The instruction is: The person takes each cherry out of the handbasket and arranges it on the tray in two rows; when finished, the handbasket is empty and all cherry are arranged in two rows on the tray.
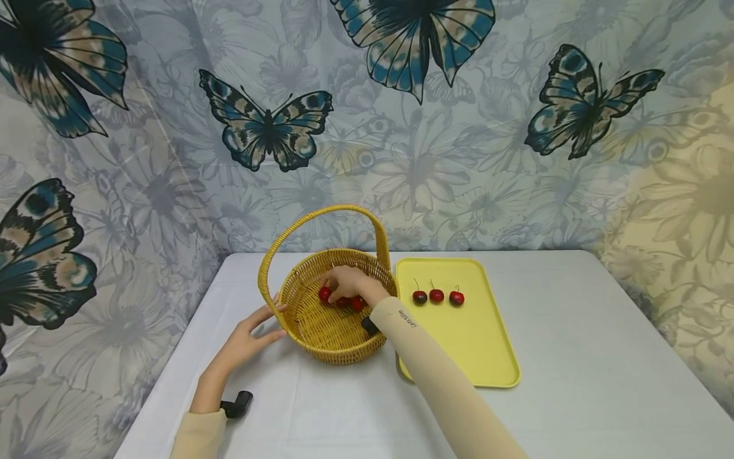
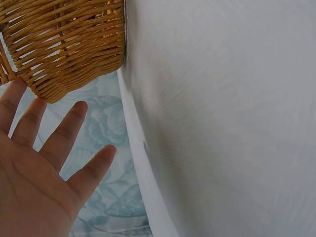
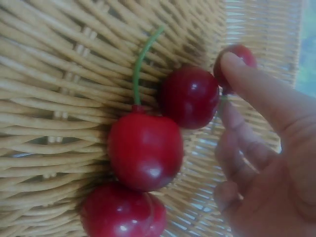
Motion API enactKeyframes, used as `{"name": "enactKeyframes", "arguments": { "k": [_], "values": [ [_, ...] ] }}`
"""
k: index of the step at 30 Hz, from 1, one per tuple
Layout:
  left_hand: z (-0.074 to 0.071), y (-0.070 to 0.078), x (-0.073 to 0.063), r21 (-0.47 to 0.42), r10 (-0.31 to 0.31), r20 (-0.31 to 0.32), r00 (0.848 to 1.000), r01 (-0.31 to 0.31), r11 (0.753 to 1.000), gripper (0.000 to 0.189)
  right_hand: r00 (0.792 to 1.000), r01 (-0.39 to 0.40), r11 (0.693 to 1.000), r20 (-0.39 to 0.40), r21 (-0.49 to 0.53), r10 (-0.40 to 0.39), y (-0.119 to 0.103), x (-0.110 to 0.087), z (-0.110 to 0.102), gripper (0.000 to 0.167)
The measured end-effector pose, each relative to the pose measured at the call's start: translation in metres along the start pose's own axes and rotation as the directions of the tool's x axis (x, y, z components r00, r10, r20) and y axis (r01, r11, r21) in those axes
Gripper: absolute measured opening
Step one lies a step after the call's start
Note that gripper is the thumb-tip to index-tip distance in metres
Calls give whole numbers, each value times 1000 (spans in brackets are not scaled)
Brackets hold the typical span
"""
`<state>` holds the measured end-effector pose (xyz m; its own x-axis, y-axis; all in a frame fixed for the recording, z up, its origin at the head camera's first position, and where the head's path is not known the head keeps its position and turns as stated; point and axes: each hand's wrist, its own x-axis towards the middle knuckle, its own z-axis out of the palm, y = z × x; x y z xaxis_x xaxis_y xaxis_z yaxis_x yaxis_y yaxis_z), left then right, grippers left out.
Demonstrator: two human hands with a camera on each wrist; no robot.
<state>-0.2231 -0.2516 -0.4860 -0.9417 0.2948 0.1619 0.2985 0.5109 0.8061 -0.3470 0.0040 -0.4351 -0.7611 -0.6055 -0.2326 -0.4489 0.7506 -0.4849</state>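
A yellow wicker basket point(image 1: 323, 331) with a tall arched handle stands on the table, with several dark red cherries in it. My right hand point(image 1: 350, 280) reaches inside and pinches a cherry point(image 3: 240, 57), its thumb on the fruit and its other fingers bent; the far fingertips are partly hidden. Beside that fruit in the right wrist view lie another cherry point(image 3: 190, 97) and a brighter one with a green stem point(image 3: 145, 150). My left hand point(image 1: 246, 338) touches the basket's left side, fingers spread and nearly straight.
Right of the basket a yellow tray point(image 1: 476, 344) lies flat, with three stemmed cherries point(image 1: 436, 295) in a row near its far end. A white cloth point(image 1: 585, 357) covers the table. Butterfly-patterned fabric point(image 1: 482, 210) hangs behind it.
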Motion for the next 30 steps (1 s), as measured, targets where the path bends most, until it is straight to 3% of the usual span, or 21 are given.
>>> {"name": "enactKeyframes", "arguments": {
  "k": [10,30],
  "values": [
    [-1,4,-2,14,-1,5,1000,1,1000,55,982,164,984,-106,68,-157,-8,-3,-5,36],
    [-1,3,-1,6,6,6,1000,-6,1000,55,964,234,968,-149,89,-220,-22,-20,-20,39]
  ]
}}
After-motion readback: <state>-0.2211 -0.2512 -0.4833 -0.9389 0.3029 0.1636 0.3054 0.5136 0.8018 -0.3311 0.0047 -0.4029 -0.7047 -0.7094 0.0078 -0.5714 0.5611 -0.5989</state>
